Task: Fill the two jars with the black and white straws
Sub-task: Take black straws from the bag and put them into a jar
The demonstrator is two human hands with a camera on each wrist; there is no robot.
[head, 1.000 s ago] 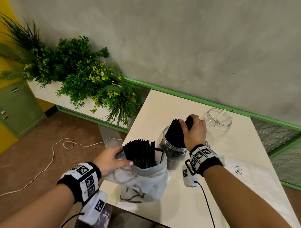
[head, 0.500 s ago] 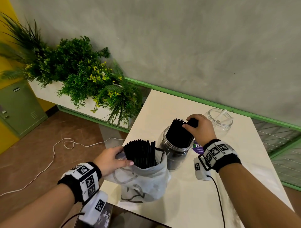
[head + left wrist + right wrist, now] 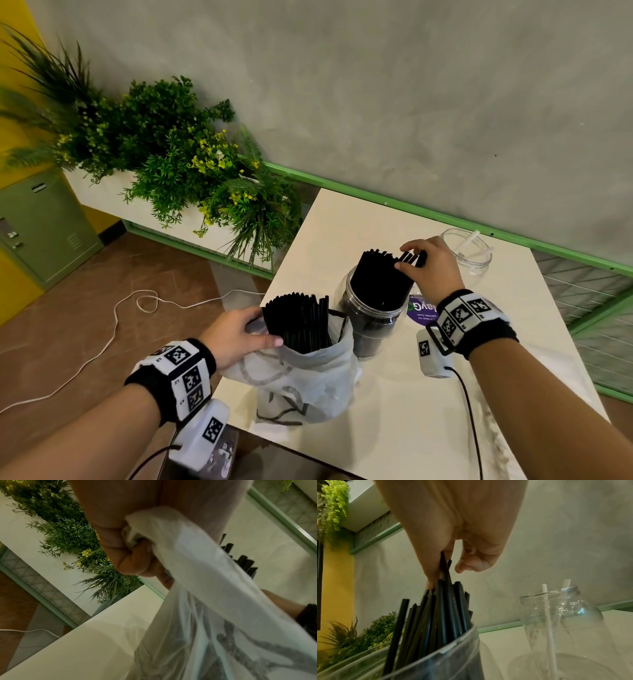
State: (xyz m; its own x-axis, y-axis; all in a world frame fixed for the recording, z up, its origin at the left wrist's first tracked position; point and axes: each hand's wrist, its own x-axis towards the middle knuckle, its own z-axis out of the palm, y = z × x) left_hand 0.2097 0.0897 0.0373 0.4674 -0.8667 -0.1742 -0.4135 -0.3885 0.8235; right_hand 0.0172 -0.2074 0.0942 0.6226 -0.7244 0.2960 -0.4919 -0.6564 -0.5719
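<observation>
A clear jar (image 3: 370, 322) (image 3: 436, 662) stands mid-table, packed with black straws (image 3: 380, 281) (image 3: 443, 608). My right hand (image 3: 407, 257) (image 3: 447, 569) is over their tops and pinches a few between thumb and fingers. To the left, my left hand (image 3: 239, 334) (image 3: 130, 555) grips the rim of a white plastic bag (image 3: 308, 383) (image 3: 205, 601). A bundle of black straws (image 3: 301, 322) (image 3: 245, 562) stands upright in that bag. Behind my right hand is a second clear jar (image 3: 476, 260) (image 3: 559, 622) holding two white straws (image 3: 471, 240) (image 3: 547, 608).
The cream table (image 3: 394, 411) ends at its left edge just beside the bag. A purple round label (image 3: 423, 310) lies right of the full jar. Green plants (image 3: 188, 164) fill a planter at left, and a white cable (image 3: 113, 325) lies on the floor.
My right hand has shifted right and lowered, going from gripping a thick bundle over the jar to pinching a few straw tops. The left hand and bag have stayed put.
</observation>
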